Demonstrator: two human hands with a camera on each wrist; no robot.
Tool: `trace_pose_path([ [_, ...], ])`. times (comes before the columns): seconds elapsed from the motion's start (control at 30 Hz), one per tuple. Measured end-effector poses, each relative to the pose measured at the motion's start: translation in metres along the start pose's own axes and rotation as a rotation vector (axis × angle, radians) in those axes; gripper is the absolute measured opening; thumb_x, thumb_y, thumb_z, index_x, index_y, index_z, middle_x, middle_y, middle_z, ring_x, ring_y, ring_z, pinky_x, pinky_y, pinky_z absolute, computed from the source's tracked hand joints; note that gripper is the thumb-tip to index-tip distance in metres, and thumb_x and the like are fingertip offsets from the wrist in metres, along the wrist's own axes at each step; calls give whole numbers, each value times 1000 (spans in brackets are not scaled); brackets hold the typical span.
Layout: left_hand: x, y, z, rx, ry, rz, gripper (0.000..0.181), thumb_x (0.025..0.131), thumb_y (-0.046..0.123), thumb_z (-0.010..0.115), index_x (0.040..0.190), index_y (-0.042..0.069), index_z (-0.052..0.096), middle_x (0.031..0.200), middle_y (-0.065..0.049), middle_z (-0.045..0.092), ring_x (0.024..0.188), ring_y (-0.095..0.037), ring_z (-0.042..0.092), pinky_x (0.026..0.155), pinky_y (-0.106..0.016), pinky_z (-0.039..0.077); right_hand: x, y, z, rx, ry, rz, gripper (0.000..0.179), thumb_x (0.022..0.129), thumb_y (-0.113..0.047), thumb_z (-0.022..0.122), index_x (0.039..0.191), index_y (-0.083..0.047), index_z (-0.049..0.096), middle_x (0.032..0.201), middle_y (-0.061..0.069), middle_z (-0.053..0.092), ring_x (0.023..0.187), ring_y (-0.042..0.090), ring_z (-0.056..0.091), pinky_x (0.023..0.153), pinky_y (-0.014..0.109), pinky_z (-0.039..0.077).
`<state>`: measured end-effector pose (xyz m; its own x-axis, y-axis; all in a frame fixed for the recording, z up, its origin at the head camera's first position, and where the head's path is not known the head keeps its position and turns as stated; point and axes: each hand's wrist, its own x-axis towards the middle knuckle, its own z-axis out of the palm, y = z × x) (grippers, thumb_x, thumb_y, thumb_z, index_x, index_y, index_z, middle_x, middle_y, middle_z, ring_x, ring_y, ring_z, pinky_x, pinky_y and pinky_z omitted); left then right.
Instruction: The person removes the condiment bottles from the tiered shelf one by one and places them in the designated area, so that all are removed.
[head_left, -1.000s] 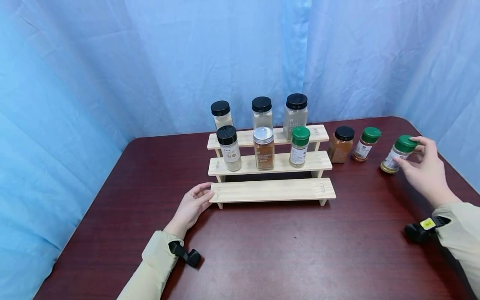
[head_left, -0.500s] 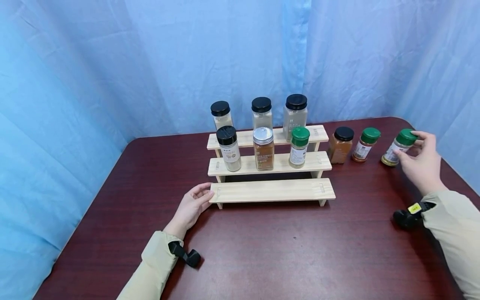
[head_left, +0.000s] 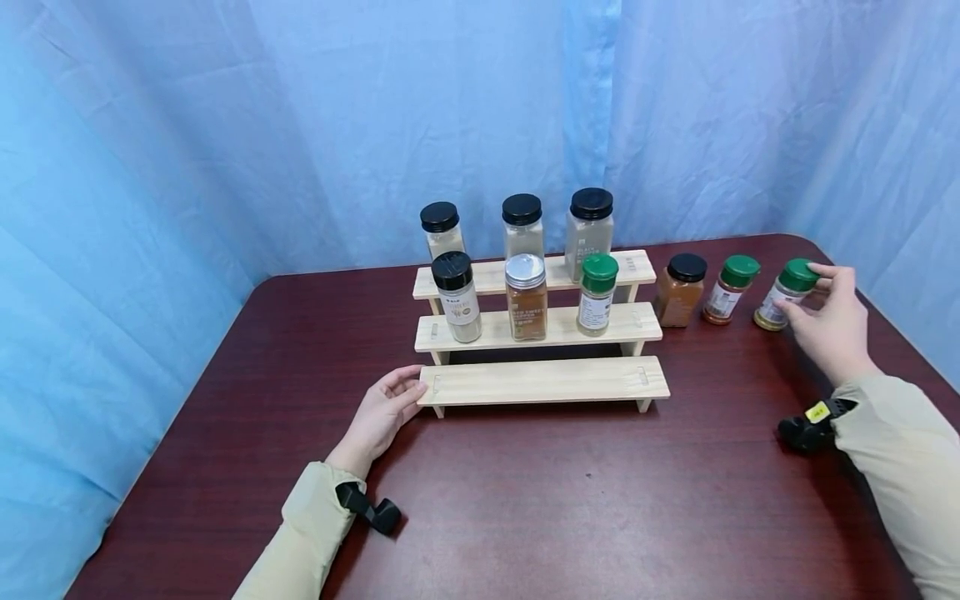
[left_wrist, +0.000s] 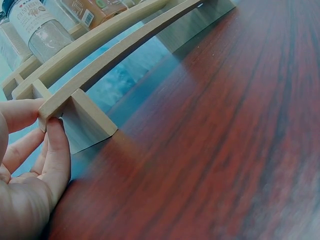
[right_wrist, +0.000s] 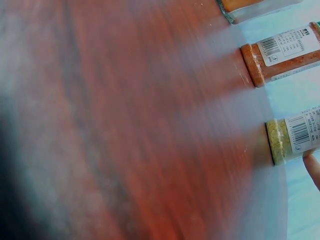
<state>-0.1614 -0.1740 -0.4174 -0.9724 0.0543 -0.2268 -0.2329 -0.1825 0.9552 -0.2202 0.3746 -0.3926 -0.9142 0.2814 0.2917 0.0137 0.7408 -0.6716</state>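
Observation:
My left hand [head_left: 382,412] pinches the left end of the lowest shelf on a three-step wooden rack [head_left: 543,382]; in the left wrist view, thumb and fingers [left_wrist: 56,150] close on the board's end. At the far right, my right hand [head_left: 831,321] grips a green-capped spice jar [head_left: 782,300] by its cap and side. That jar's yellowish contents [right_wrist: 280,140] show in the right wrist view, with one fingertip against it. Left of it stand a green-capped jar of reddish spice [head_left: 727,296] and a black-capped jar of orange-brown powder [head_left: 678,293].
The rack's middle step bears a black-capped jar [head_left: 461,308], a silver-capped jar [head_left: 528,304] and a green-capped jar [head_left: 596,304]. Three black-capped jars, one of them grey [head_left: 588,237], stand on the top step. Blue curtains [head_left: 375,125] hang behind the dark red table [head_left: 525,517].
My right hand has moved left and slightly back with the green-capped jar, bringing it closer to the reddish jar. The left hand has stayed on the rack.

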Motion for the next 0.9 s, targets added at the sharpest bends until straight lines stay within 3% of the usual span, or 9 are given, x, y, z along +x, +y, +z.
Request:
trace_pose_path([
  [0.07, 0, 0, 0, 4, 2, 5, 39, 93, -4, 51, 131, -5, 42, 88, 3, 56, 75, -3, 59, 71, -16, 51, 1, -1, 0, -3, -4, -5, 63, 94, -26, 55, 145, -9, 20, 132, 23, 40, 111, 26, 50, 97, 27, 46],
  [0.17, 1, 0, 0, 11, -4, 7, 38, 93, -2, 53, 130, -4, 43, 89, 3, 56, 76, -3, 59, 71, -16, 51, 3, -1, 0, -5, 2, -11, 63, 94, -25, 55, 144, -7, 21, 131, 25, 42, 94, -1, 49, 84, 14, 48],
  [0.27, 1, -1, 0, 9, -5, 4, 38, 93, -4, 52, 130, -4, 43, 88, 4, 56, 76, -3, 58, 71, -16, 51, 5, -2, 1, -1, 3, -17, 63, 94, -23, 56, 143, -4, 21, 129, 28, 42, 79, -19, 34, 68, 2, 38],
  [0.33, 1, -1, 0, 8, -4, -1, 39, 93, -6, 50, 131, -4, 42, 87, 5, 56, 76, -2, 58, 71, -16, 51, 6, -3, 3, 1, -2, -21, 63, 94, -21, 55, 142, -2, 20, 129, 30, 42, 74, -21, 30, 63, -1, 28],
  [0.57, 1, -1, -1, 17, -9, -2, 40, 94, -5, 50, 132, -6, 40, 87, 5, 56, 75, -2, 58, 71, -16, 50, 8, -7, 7, 4, -4, -34, 62, 94, -17, 56, 142, -3, 20, 128, 32, 41, 71, -22, 29, 62, -3, 26],
  [0.73, 1, -2, -1, 18, -13, -5, 41, 94, -5, 49, 134, -7, 39, 87, 6, 56, 76, -1, 58, 71, -15, 50, 10, -7, 8, -9, -13, -50, 62, 93, -19, 56, 142, -2, 22, 127, 32, 42, 77, -15, 39, 62, -2, 26],
  [0.8, 2, -2, -1, 15, -13, -6, 42, 94, -5, 49, 134, -7, 38, 86, 6, 56, 76, -1, 58, 71, -15, 50, 10, -6, 7, -7, -22, -59, 62, 93, -19, 56, 141, 0, 22, 126, 32, 42, 86, 4, 55, 62, -3, 27],
  [0.87, 1, -2, -1, 14, -14, -3, 43, 94, -5, 49, 135, -8, 37, 86, 6, 55, 76, -1, 58, 72, -15, 50, 9, -6, 5, -10, -32, -74, 62, 93, -20, 57, 141, 1, 23, 126, 32, 43, 91, 15, 58, 63, -3, 28],
  [0.9, 1, -2, -1, 16, -14, -3, 43, 94, -5, 49, 135, -8, 37, 87, 6, 55, 76, -1, 58, 72, -15, 50, 9, -7, 4, -10, -47, -76, 63, 93, -20, 57, 141, 1, 22, 127, 32, 42, 98, 26, 58, 67, -1, 36],
])
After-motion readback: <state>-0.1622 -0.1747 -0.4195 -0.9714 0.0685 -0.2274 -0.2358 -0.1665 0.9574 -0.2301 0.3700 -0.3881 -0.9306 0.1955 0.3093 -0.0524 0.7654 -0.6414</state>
